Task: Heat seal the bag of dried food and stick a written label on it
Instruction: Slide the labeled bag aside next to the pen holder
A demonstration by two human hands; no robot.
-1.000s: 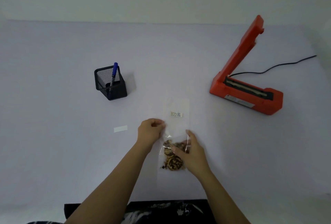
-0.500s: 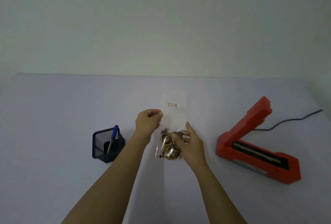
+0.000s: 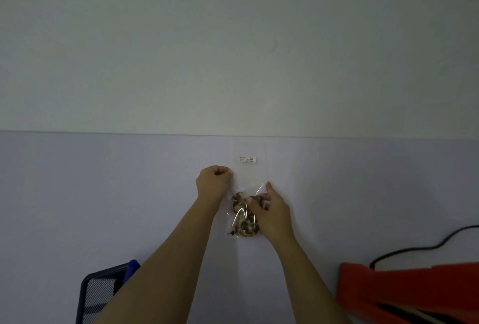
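Observation:
A clear plastic bag [image 3: 249,178] is held up in front of me, with brown dried food [image 3: 243,221] bunched at its bottom. A small white printed label [image 3: 247,159] sits on its upper half. My left hand [image 3: 213,182] pinches the bag's left edge with curled fingers. My right hand [image 3: 272,211] grips the bag's lower right side over the food. The orange heat sealer [image 3: 404,290] shows at the lower right, partly cut off by the frame edge.
A black mesh pen holder [image 3: 97,295] with a blue pen [image 3: 132,266] stands at the lower left, partly behind my left forearm. The sealer's black cable [image 3: 425,247] runs off to the right. A pale wall fills the upper half above the white table [image 3: 77,194].
The bag has been lifted off the table and raised with both hands. My view has tilted up, so the sealer and pen holder slid toward the bottom edge.

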